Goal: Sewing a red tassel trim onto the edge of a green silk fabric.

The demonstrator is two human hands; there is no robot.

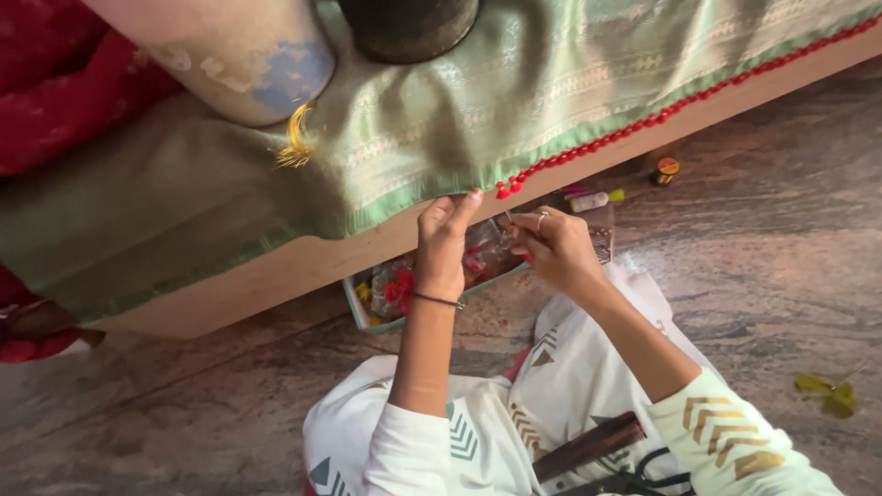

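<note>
Left hand (443, 241) fingers pinching fabric edge (441, 197)

**What I'm wearing**

I see my white garment printed with teal and mustard chevrons (551, 404), sleeves pushed up. A thin dark bangle (437, 299) circles my left wrist at eleven o'clock; a slim ring (542, 219) sits on my right hand.
</note>
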